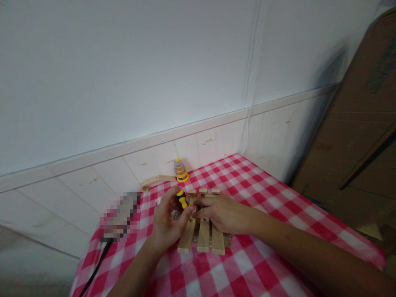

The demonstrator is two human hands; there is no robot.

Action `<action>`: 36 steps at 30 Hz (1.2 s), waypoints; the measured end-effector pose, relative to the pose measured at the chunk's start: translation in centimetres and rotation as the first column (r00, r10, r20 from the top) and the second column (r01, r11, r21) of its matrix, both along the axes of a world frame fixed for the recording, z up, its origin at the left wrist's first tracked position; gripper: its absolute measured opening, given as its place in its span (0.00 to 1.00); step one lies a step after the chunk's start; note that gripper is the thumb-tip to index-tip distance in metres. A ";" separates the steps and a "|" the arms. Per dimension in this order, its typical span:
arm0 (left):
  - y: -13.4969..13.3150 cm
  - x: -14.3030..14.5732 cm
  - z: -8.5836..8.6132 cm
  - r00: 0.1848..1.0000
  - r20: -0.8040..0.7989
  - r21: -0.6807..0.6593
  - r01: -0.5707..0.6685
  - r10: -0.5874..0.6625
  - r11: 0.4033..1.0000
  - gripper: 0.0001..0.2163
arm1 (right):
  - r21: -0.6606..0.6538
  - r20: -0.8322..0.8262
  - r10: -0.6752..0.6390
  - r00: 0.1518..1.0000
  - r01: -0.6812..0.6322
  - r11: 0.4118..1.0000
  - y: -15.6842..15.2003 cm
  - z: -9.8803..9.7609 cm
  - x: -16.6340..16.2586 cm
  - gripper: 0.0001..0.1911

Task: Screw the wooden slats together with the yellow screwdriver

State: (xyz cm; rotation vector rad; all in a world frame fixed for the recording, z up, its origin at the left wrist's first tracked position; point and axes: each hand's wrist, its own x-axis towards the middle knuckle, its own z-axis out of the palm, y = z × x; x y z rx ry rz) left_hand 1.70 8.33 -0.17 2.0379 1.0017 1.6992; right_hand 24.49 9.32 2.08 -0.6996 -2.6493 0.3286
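This looks like the corner of a plain indoor room, either a home or a small workshop; which one cannot be told. A red-and-white checked tablecloth (253, 181) and a white wall (154, 74) with painted boards (192, 148) along its lower part have a homely look. Pointing more toward a workshop are the yellow-and-black screwdriver (182, 199), the wooden slats (203, 239) on the cloth, and large brown cardboard (355, 136) at the right, beside the table.
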 end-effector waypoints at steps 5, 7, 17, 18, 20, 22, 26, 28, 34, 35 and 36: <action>0.1 -0.2 0.0 1.000 -0.010 0.017 0.020 -0.020 1.000 0.22 | -0.006 0.012 -0.019 1.000 0.019 1.000 -0.1 0.0 0.0 0.18; 0.1 -0.3 0.0 1.000 -0.004 0.024 0.012 -0.012 1.000 0.22 | -0.008 0.020 -0.017 1.000 0.017 1.000 -0.1 0.0 0.0 0.18; 0.1 -0.5 0.2 0.999 -0.033 -0.029 0.015 -0.016 0.999 0.21 | -0.016 0.032 -0.007 0.999 0.008 1.000 -0.3 0.7 0.0 0.20; 0.1 -0.6 0.2 0.999 -0.036 -0.029 0.010 -0.011 1.000 0.21 | -0.013 0.045 -0.014 0.999 0.015 1.000 -0.3 0.7 0.0 0.20; 0.0 -0.6 0.3 0.999 -0.038 -0.027 0.002 -0.003 1.000 0.20 | -0.001 0.056 -0.020 0.998 0.020 1.000 -0.4 0.7 0.0 0.21; -0.1 -0.5 0.4 0.999 -0.036 -0.036 0.002 -0.004 0.999 0.20 | 0.011 0.043 -0.017 0.999 0.016 1.000 -0.4 0.7 0.0 0.20; -0.2 -0.5 0.4 1.000 -0.022 -0.057 0.016 -0.017 0.998 0.20 | 0.011 0.041 -0.019 0.999 0.019 1.000 -0.3 0.6 0.0 0.20; -0.2 -0.5 0.3 1.000 -0.010 -0.059 0.024 -0.024 0.998 0.21 | 0.013 0.045 -0.020 0.999 0.020 1.000 -0.3 0.6 0.0 0.20; -0.2 -0.6 -0.1 0.997 0.036 -0.124 0.075 -0.071 0.990 0.20 | -0.003 0.060 -0.024 0.998 0.024 1.000 -0.4 0.7 0.0 0.21; -0.2 -0.4 -0.1 0.997 0.046 -0.133 0.061 -0.055 0.989 0.21 | -0.005 0.063 -0.020 0.998 0.021 1.000 -0.4 0.8 0.0 0.21; -0.3 -0.2 0.1 0.998 0.063 -0.138 0.039 -0.031 0.990 0.21 | -0.007 0.062 -0.016 0.998 0.017 1.000 -0.4 0.9 0.1 0.22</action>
